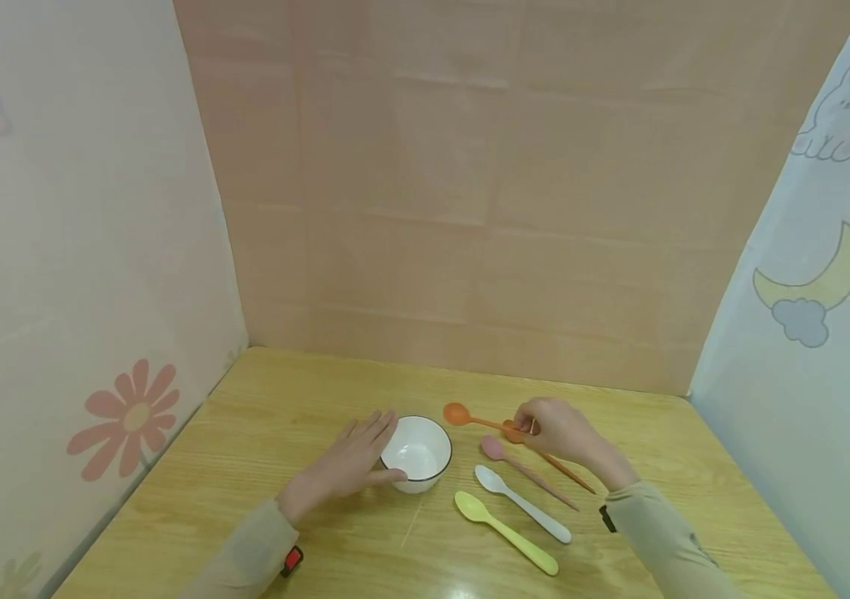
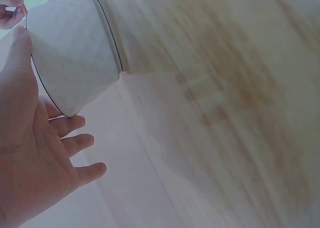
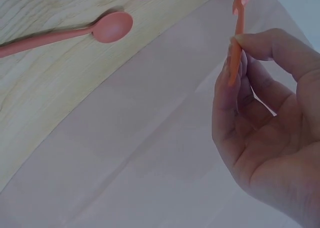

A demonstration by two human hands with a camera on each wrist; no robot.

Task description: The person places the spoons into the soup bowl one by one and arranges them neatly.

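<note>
My right hand [image 1: 558, 428] pinches an orange spoon [image 1: 457, 414] by its handle between thumb and fingers. In the right wrist view this spoon [image 2: 24, 9] is replaced by a closer look: the orange spoon [image 3: 239, 25] points up from the fingertips. Beneath that hand lies a darker orange spoon [image 1: 563, 474], its head partly overlapped by the held handle. My left hand [image 1: 346, 457] rests against the left side of a white bowl [image 1: 417, 449] with a dark rim, fingers extended and thumb along the near rim. The left wrist view shows the bowl's faceted outer wall [image 2: 72, 52].
Right of the bowl, a pink spoon [image 1: 533, 472], a white spoon [image 1: 526, 506] and a yellow spoon [image 1: 507, 532] lie slanted on the wooden table [image 1: 305, 383]. Printed cloth walls stand at left and right, with a plain tan cloth [image 1: 470, 208] behind.
</note>
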